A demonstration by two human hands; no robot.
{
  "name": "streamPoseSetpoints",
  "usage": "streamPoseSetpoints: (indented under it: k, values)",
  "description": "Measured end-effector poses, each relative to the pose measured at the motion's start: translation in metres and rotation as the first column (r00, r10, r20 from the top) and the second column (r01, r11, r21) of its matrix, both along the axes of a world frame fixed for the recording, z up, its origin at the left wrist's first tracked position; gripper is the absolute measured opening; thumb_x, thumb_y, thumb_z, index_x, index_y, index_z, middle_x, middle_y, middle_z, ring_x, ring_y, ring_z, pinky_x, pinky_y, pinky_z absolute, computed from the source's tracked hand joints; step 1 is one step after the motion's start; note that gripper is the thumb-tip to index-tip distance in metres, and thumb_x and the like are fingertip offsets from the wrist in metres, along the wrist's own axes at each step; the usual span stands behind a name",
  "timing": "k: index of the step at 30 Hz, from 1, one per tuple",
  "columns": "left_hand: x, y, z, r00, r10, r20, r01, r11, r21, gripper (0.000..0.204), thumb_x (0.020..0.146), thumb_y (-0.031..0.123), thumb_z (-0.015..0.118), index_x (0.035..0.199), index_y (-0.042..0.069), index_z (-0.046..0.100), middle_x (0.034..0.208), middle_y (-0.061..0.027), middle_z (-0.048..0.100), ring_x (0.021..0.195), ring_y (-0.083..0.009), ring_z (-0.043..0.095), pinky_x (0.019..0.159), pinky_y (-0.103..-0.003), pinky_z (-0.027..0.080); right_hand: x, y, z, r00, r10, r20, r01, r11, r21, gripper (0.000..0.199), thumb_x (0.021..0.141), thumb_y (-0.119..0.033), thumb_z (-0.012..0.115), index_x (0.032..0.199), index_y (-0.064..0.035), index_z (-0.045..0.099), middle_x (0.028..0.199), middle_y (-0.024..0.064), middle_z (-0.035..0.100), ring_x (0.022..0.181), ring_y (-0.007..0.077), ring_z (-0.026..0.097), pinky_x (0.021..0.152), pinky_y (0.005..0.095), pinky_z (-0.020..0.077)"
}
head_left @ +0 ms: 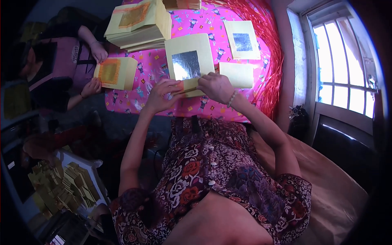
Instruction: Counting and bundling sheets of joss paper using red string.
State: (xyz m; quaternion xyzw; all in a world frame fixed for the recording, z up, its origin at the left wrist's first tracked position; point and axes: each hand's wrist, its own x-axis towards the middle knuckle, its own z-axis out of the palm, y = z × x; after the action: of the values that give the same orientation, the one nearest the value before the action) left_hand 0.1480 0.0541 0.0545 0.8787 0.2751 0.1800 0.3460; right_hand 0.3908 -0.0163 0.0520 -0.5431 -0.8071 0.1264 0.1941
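Before me on the table is a pale yellow paper sheet (194, 43) with a shiny silver foil square in it. Along its near side runs a narrow yellow paper strip, seemingly the sheet's bent edge; I cannot tell whether it is one piece with the sheet. My left hand (161, 96) pinches the strip's left end between thumb and fingers. At the right end my right hand (218, 87), a beaded bracelet on its wrist, has curled fingers closed on it. Its fingertips are partly hidden.
Right of the sheet lie another silver-foil paper (250, 51) and a plain yellow paper (237, 75). A tall paper stack (141, 30) stands back left. Red shiny strands (271, 53) edge the pink tablecloth (157, 73). A co-worker's hands (93, 87) hold a gold-foil paper (122, 77) at left.
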Motion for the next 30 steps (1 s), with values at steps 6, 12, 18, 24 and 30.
streamPoseSetpoints:
  k: [6, 12, 18, 24, 30]
  values:
    - [0.009, 0.03, 0.0, 0.999, 0.026, -0.026, -0.018, 0.957, 0.29, 0.05, 0.065, 0.013, 0.072, 0.113, 0.008, 0.058, 0.118, -0.0098, 0.055, 0.108, -0.0287, 0.051, 0.093, -0.039, 0.041, 0.008, 0.007, 0.009, 0.995, 0.059, -0.082, -0.054, 0.996, 0.065, 0.013, 0.084, -0.019, 0.055, 0.081, -0.0077, 0.05, 0.072, 0.0073, 0.058, 0.068, 0.025, 0.061, 0.058, 0.0383, 0.0482]
    - [0.012, 0.057, -0.011, 0.996, 0.013, 0.087, -0.04, 0.946, 0.32, 0.027, 0.065, 0.006, 0.066, 0.092, 0.007, 0.065, 0.096, -0.0081, 0.064, 0.091, -0.0269, 0.057, 0.079, -0.036, 0.047, 0.028, 0.015, 0.029, 0.923, 0.119, -0.366, -0.177, 0.975, -0.131, 0.032, 0.079, -0.033, 0.063, 0.094, -0.0061, 0.055, 0.087, 0.0111, 0.06, 0.085, 0.0295, 0.059, 0.075, 0.0392, 0.0484]
    - [0.02, 0.074, -0.012, 0.98, 0.127, 0.154, -0.142, 0.986, 0.089, 0.012, 0.074, 0.008, 0.065, 0.083, 0.001, 0.065, 0.085, -0.0133, 0.065, 0.082, -0.028, 0.059, 0.073, -0.036, 0.048, 0.053, 0.041, 0.019, 0.905, 0.087, -0.417, -0.08, 0.996, 0.035, 0.05, 0.073, -0.035, 0.071, 0.107, -0.0018, 0.053, 0.094, 0.0137, 0.057, 0.093, 0.0311, 0.056, 0.082, 0.04, 0.0459]
    - [0.029, 0.08, -0.014, 0.944, 0.312, 0.109, -0.307, 0.95, -0.065, 0.016, 0.08, 0.013, 0.064, 0.089, 0.0, 0.061, 0.083, -0.0165, 0.063, 0.074, -0.031, 0.063, 0.063, -0.035, 0.049, 0.041, 0.059, -0.004, 0.778, -0.349, -0.522, 0.271, 0.937, -0.222, 0.023, 0.081, -0.021, 0.065, 0.086, 0.0011, 0.06, 0.076, 0.0135, 0.053, 0.066, 0.0261, 0.054, 0.058, 0.0341, 0.0447]
    - [0.044, 0.067, -0.023, 0.87, 0.475, 0.136, -0.455, 0.877, -0.151, 0.018, 0.082, 0.015, 0.064, 0.09, 0.001, 0.053, 0.078, -0.0128, 0.062, 0.068, -0.0258, 0.063, 0.058, -0.033, 0.048, 0.025, 0.062, -0.015, 0.662, -0.465, -0.587, 0.417, 0.88, -0.227, 0.022, 0.078, -0.016, 0.067, 0.082, 0.003, 0.057, 0.073, 0.0129, 0.049, 0.065, 0.025, 0.052, 0.058, 0.0342, 0.0434]
